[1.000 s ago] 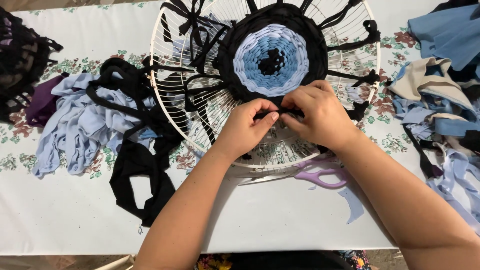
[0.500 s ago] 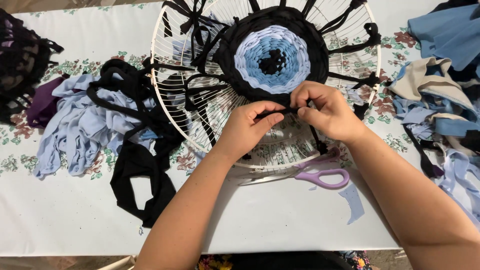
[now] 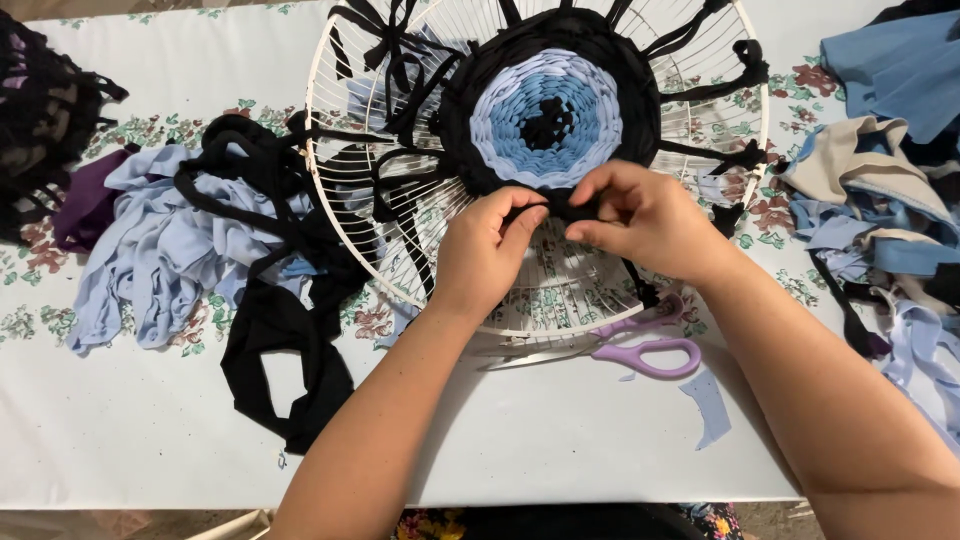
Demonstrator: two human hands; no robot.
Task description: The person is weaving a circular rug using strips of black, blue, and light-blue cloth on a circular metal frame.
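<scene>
two hands weaving black cloth strip into a round wire frame on a counter

the counter wears a white floral cloth; on it the white wire fan grille carries a round woven piece, black outside, pale and mid blue rings within. heaps of pale blue and black fabric strips lie left, more blue and beige scraps right. the left hand and right hand meet at the weave's lower edge, each grip pinched shut on the black strip. purple scissors lie just below the grille.
</scene>
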